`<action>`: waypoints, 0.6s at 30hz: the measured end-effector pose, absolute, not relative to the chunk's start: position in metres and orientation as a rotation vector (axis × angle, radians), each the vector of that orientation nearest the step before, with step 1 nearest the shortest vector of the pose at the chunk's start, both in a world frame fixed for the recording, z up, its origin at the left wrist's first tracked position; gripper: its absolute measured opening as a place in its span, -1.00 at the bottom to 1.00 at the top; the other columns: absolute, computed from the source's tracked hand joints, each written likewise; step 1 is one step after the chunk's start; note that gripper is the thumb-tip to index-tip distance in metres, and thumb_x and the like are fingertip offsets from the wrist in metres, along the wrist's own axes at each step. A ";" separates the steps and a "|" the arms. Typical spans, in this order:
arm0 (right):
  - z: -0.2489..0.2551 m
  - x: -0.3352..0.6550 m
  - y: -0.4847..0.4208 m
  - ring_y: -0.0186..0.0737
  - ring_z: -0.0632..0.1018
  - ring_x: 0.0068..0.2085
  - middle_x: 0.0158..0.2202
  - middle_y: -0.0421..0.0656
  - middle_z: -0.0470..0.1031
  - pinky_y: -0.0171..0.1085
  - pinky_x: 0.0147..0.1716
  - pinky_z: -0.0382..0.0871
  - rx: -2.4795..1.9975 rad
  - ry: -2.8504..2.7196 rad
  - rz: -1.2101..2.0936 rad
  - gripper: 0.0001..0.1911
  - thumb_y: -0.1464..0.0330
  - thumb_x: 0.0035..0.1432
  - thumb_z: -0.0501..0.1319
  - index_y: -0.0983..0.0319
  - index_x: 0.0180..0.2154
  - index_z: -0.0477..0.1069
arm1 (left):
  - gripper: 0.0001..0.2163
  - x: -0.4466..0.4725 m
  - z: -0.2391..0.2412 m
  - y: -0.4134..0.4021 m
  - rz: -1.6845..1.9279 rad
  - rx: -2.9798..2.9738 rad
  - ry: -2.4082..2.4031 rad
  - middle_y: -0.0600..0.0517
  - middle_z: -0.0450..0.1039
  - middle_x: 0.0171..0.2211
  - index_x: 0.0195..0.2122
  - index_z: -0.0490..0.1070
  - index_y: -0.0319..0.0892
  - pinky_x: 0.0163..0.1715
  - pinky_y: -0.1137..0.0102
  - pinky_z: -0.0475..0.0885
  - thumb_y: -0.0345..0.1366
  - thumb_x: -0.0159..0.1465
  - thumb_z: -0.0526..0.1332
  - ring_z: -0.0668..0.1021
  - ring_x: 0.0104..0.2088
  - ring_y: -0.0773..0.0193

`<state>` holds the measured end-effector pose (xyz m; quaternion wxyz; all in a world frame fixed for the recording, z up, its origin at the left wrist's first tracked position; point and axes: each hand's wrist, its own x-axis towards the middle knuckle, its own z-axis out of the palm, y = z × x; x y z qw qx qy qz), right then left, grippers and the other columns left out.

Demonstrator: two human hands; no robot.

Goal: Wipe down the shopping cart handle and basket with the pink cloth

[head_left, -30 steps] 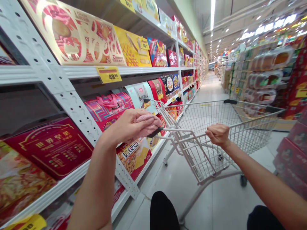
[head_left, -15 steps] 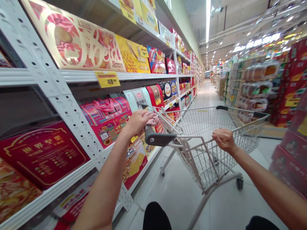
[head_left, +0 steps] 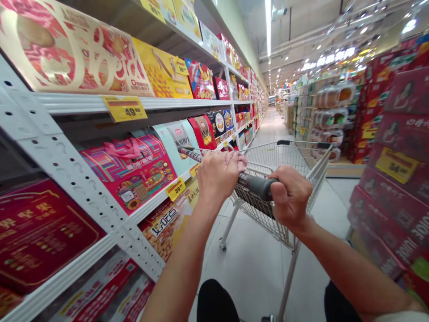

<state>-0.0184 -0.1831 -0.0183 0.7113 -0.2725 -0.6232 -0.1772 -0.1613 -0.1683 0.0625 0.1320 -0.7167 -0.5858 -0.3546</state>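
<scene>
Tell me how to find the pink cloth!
Beside the shelves, look for the wire cart, then its dark handle. The cloth is bunched there under the left hand: pale pink and crumpled, unlike the handle.

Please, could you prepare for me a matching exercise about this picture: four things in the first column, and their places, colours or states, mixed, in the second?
Column one
1. left hand
2. right hand
3. cloth
4. 49.80 price tag

Column two
A. yellow, at the front edge of a shelf
B. pale pink, bunched
C. holding the bunched item against the cart handle
D. closed at the right end of the cart handle

Right pairs: 1-C, 2-D, 3-B, 4-A
</scene>
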 end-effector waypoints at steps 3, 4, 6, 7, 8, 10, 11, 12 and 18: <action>-0.023 0.010 -0.179 -0.30 0.29 -0.50 -0.57 -0.22 0.27 -0.20 -0.46 0.08 -0.594 -1.362 -0.287 -0.48 0.06 0.44 -0.06 0.17 -0.52 0.25 | -0.62 -0.145 0.054 -0.173 -1.095 -2.139 -1.446 -0.05 0.61 -0.26 -0.29 0.60 -0.10 -0.20 0.25 0.39 -0.11 0.42 0.01 0.51 -0.14 0.07; -0.024 0.019 -0.178 -0.32 0.28 -0.52 -0.58 -0.23 0.26 -0.20 -0.47 0.08 -0.592 -1.352 -0.251 -0.46 0.05 0.44 -0.05 0.17 -0.53 0.25 | -0.62 -0.142 0.052 -0.171 -1.121 -2.144 -1.394 -0.04 0.61 -0.26 -0.28 0.60 -0.09 -0.20 0.25 0.39 -0.10 0.43 0.00 0.51 -0.15 0.08; -0.025 0.033 -0.174 -0.34 0.27 -0.55 -0.59 -0.24 0.27 -0.21 -0.50 0.08 -0.585 -1.322 -0.167 -0.44 0.02 0.42 -0.03 0.17 -0.55 0.28 | -0.60 -0.139 0.048 -0.162 -1.162 -2.118 -1.372 -0.04 0.61 -0.27 -0.28 0.61 -0.07 -0.21 0.26 0.38 -0.07 0.43 0.00 0.52 -0.18 0.09; -0.026 0.039 -0.172 -0.34 0.27 -0.55 -0.60 -0.24 0.27 -0.21 -0.51 0.08 -0.580 -1.301 -0.129 -0.43 0.00 0.41 -0.01 0.17 -0.56 0.29 | -0.60 -0.141 0.047 -0.154 -1.174 -2.086 -1.405 -0.04 0.61 -0.27 -0.28 0.61 -0.06 -0.22 0.26 0.38 -0.06 0.43 0.00 0.52 -0.19 0.09; -0.026 0.045 -0.170 -0.34 0.28 -0.56 -0.61 -0.24 0.27 -0.22 -0.52 0.09 -0.576 -1.279 -0.096 -0.41 -0.03 0.39 0.00 0.17 -0.57 0.30 | -0.60 -0.144 0.046 -0.145 -1.178 -2.048 -1.457 -0.04 0.61 -0.27 -0.29 0.61 -0.06 -0.23 0.26 0.38 -0.05 0.42 0.01 0.53 -0.20 0.09; -0.027 0.057 -0.164 -0.33 0.29 -0.56 -0.61 -0.24 0.27 -0.22 -0.53 0.10 -0.580 -1.247 -0.044 -0.39 -0.08 0.36 0.02 0.17 -0.58 0.32 | -0.60 -0.154 0.047 -0.123 -1.181 -1.965 -1.587 -0.06 0.62 -0.25 -0.27 0.62 -0.07 -0.25 0.26 0.36 -0.04 0.41 0.01 0.55 -0.21 0.08; -0.027 0.063 -0.162 -0.33 0.29 -0.56 -0.61 -0.24 0.26 -0.22 -0.53 0.10 -0.588 -1.240 -0.025 -0.37 -0.10 0.35 0.02 0.17 -0.59 0.33 | -0.59 -0.161 0.049 -0.111 -1.165 -1.944 -1.640 -0.07 0.63 -0.24 -0.26 0.62 -0.08 -0.26 0.26 0.36 -0.04 0.41 0.00 0.55 -0.20 0.07; -0.028 0.070 -0.159 -0.33 0.28 -0.56 -0.62 -0.24 0.24 -0.22 -0.54 0.08 -0.597 -1.236 -0.008 -0.36 -0.12 0.34 0.02 0.16 -0.59 0.33 | -0.58 -0.168 0.051 -0.100 -1.138 -1.919 -1.693 -0.08 0.63 -0.24 -0.27 0.63 -0.09 -0.26 0.27 0.35 -0.03 0.40 0.01 0.56 -0.20 0.05; -0.029 0.103 -0.140 -0.35 0.20 -0.57 -0.63 -0.26 0.13 -0.21 -0.54 -0.01 -0.595 -1.173 0.073 -0.31 -0.20 0.29 0.02 0.16 -0.64 0.27 | -0.59 -0.194 0.065 -0.064 -1.024 -1.826 -1.914 -0.07 0.65 -0.26 -0.22 0.67 -0.05 -0.28 0.27 0.34 -0.03 0.35 0.03 0.58 -0.19 0.00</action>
